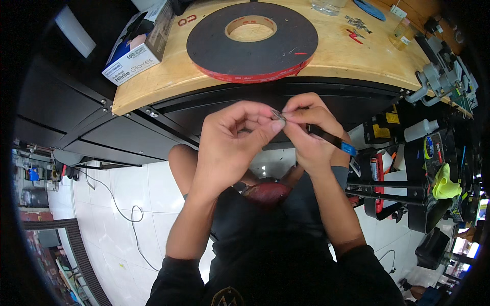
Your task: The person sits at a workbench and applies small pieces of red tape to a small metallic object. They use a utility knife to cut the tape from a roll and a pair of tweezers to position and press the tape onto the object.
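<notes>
My left hand (233, 141) pinches a small grey metal-looking piece (278, 115) between thumb and forefinger, in front of the bench. My right hand (312, 130) meets it there, its fingertips at the same piece. A slim black tool with a blue end (337, 142) lies in the right palm and sticks out to the right. On the workbench (153, 90) beyond my hands lies a large roll of dark double-sided tape with red liner (206, 42). Small grey pieces (358, 23) and red liner scraps (355, 37) lie at its right.
A nitrile gloves box (130, 65) stands at the bench's left. Toward the right are a bottle of yellowish liquid (402, 35) and a metal clamping device (440, 82). A black tool cart (417, 214) with a yellow-green cloth (446, 183) stands at my right. A cable (132, 220) crosses the floor.
</notes>
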The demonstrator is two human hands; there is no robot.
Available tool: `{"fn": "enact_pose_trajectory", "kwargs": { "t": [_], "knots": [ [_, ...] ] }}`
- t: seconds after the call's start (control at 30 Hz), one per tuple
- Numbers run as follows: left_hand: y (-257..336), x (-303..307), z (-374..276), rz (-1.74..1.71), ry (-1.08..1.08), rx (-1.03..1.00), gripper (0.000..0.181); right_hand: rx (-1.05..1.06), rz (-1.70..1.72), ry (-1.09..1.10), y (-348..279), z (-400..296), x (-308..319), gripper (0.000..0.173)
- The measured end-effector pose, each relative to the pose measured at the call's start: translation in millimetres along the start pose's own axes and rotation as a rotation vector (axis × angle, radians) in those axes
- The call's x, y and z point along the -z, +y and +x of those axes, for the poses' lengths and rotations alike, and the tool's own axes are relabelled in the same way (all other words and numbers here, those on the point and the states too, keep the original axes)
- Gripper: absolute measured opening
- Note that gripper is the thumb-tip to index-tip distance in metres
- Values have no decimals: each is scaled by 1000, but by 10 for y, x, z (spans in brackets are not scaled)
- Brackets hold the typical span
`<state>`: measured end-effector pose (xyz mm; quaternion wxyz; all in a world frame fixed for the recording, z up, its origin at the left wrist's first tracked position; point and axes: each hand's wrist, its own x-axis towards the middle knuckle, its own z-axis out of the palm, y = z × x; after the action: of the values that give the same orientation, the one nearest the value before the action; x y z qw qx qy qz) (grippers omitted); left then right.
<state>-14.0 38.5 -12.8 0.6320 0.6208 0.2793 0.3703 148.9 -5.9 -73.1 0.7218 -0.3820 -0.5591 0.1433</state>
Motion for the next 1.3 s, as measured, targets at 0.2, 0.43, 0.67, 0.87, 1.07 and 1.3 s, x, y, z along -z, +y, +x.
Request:
{"fn": "enact_pose_trajectory", "kwargs": {
  "t": [0.2,0.43,0.67,0.87,1.07,1.3],
  "knots": [
    [-100,70,-30,65,59,-83,19,91,-173,-27,-44,-12,-95,24],
    [-40,53,-16,155,222,11,13,-113,-59,10,-25,-125,-207,25],
    [-65,174,63,562,246,-414,15,-537,262,99,-168,-168,-526,14],
    [-138,227,94,239,338,-283,17,-544,284,163,-52,-104,-676,9],
    [-194,398,194,381,439,-440,20,-618,423,324,9,14,-846,15],
    [42,583,427,937,266,-810,36,-589,467,352,59,12,-876,17]
  ]
}}
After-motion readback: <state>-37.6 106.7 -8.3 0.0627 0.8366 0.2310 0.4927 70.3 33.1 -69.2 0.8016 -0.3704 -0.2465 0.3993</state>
